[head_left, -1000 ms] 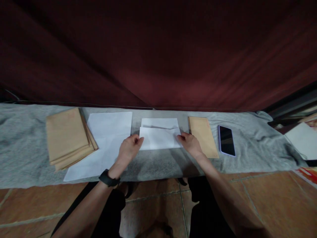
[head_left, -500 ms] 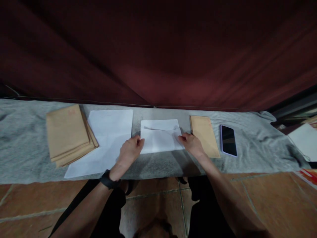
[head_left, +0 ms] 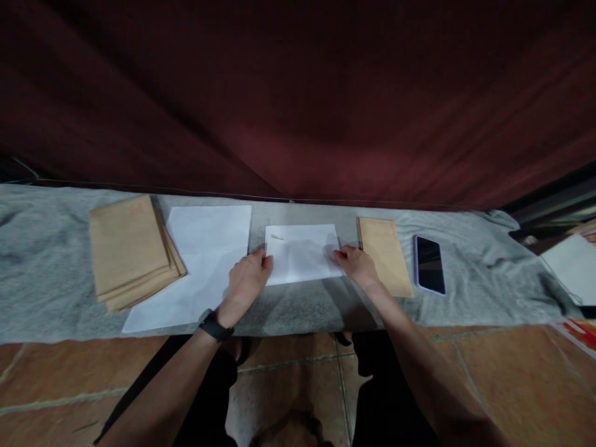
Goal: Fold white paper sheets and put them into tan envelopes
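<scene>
A folded sheet of white paper [head_left: 302, 257] lies in the middle of the grey cloth, a small dark shadow near its upper left. At its left edge, my left hand [head_left: 251, 273] pinches the paper between thumb and curled fingers. My right hand [head_left: 356, 264] grips the opposite edge in the same way. Beside the right hand is a brown envelope [head_left: 387, 257] with red print. Larger white sheets [head_left: 209, 248] lie to the left of my left hand, partly under a stack of brown envelopes [head_left: 128, 245].
A phone [head_left: 429, 264] in a purple case rests right of the envelope. Grey cloth [head_left: 488, 273] covers the narrow bench. A dark red curtain [head_left: 298, 124] hangs behind it. More white paper [head_left: 572, 267] shows at the far right, above the tiled floor [head_left: 512, 372].
The folded paper's upper flap gap has narrowed, leaving only a small shadow at the left. Both hands have shifted slightly up along its side edges.
</scene>
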`<state>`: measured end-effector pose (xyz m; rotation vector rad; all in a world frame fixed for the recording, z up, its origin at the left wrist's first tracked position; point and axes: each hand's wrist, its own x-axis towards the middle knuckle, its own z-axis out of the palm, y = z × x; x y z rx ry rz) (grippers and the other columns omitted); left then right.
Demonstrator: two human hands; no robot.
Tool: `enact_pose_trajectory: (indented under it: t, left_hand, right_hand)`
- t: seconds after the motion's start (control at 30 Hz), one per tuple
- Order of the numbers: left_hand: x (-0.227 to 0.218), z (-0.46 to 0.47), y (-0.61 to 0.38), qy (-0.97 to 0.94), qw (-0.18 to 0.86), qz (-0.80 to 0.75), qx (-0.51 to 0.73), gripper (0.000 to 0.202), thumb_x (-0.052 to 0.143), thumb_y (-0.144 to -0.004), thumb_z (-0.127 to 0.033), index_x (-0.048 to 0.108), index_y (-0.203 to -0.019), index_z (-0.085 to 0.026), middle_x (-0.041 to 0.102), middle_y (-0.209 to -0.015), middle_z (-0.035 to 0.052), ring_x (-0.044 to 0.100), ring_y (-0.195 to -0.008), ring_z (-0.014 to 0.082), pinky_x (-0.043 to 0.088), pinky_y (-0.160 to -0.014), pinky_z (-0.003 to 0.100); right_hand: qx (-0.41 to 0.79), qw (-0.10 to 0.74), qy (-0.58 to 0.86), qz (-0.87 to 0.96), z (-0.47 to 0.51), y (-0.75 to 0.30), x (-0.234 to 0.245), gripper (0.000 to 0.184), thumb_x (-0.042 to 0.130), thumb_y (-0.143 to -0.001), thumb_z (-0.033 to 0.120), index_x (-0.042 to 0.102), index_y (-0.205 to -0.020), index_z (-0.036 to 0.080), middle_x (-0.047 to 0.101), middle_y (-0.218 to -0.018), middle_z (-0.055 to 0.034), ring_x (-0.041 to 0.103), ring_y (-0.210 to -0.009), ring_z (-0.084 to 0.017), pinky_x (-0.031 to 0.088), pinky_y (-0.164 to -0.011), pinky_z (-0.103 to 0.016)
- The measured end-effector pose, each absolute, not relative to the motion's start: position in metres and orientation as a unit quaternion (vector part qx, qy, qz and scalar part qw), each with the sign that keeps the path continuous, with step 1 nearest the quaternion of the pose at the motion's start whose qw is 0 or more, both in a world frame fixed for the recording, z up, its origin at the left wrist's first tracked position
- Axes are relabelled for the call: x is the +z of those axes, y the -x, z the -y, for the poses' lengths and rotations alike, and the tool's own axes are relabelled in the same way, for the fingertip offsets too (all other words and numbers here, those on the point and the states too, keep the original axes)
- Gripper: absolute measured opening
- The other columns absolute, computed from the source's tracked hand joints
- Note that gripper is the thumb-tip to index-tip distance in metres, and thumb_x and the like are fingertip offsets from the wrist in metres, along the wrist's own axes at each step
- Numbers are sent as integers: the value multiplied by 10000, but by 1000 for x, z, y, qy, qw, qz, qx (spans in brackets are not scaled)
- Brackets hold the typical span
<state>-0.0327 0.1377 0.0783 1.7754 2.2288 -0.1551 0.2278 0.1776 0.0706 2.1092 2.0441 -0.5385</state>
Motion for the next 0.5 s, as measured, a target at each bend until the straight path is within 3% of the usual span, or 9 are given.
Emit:
enact_pose_trajectory:
  t: [0.5]
  left_hand:
    - [76,-157,32,-605,143,-783,-30,393,353,-1011,-423,667,-1123,-215,770,-1064,128,731,-1013,305,531,-777,356]
  right_hand:
    - [-155,64,-731,-662,-195,-218,67,447,400,-1051,510,737,-1099,221,779,-1101,-114,738,-1062,-248,522,-827,-286]
